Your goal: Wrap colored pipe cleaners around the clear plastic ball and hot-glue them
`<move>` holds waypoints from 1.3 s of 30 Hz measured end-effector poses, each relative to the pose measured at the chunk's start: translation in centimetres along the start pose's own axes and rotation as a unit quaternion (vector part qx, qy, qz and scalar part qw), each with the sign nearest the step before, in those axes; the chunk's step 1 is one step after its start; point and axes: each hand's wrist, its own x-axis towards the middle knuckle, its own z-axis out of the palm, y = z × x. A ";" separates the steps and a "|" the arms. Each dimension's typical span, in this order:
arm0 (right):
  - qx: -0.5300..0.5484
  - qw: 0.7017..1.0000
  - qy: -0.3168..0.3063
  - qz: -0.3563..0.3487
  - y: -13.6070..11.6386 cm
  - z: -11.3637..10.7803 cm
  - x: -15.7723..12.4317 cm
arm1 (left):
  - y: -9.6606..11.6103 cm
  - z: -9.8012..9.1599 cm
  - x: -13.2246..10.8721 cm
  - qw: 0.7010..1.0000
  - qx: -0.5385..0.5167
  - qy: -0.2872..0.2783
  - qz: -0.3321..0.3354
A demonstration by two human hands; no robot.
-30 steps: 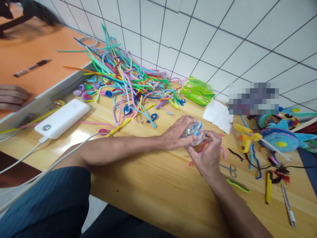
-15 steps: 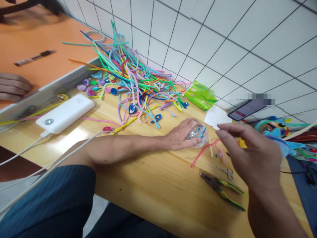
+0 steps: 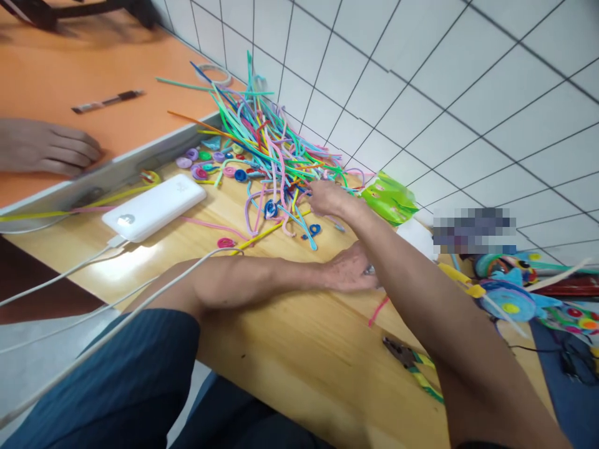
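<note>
Where the arms cross, the left hand (image 3: pixel 349 274) lies palm down on the table (image 3: pixel 290 349), curled over a shiny thing (image 3: pixel 369 270) of which only a glint shows. Stretched across it, the right hand (image 3: pixel 322 196) touches the near edge of the pipe-cleaner pile (image 3: pixel 266 137); whether its fingers pinch a strand cannot be told.
</note>
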 end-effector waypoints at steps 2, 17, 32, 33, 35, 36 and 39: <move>-0.011 1.000 -0.014 0.024 0.2 -0.6 0.1 | -0.3 0.1 0.1 1.000 0.005 0.005 -0.001; 0.317 0.870 0.377 0.011 1.8 -10.8 -6.6 | -1.1 0.0 0.0 0.997 0.077 0.000 0.009; 0.394 0.770 0.499 0.051 8.8 -11.9 -14.5 | -0.8 -0.5 -0.5 0.999 0.045 0.011 0.006; 0.390 0.772 0.499 0.059 9.1 -11.8 -15.7 | -0.8 -0.5 -0.5 0.999 0.044 0.010 0.008; 0.365 0.782 0.497 0.085 9.6 -11.4 -18.1 | -0.8 -0.7 -0.6 0.999 0.042 0.010 0.019; 0.342 0.790 0.500 0.097 9.9 -11.0 -19.3 | -0.8 -0.7 -0.7 0.999 0.043 0.009 0.022; 0.238 0.809 0.525 0.120 10.5 -9.5 -22.4 | -0.8 -0.9 -0.8 0.999 0.048 0.006 0.016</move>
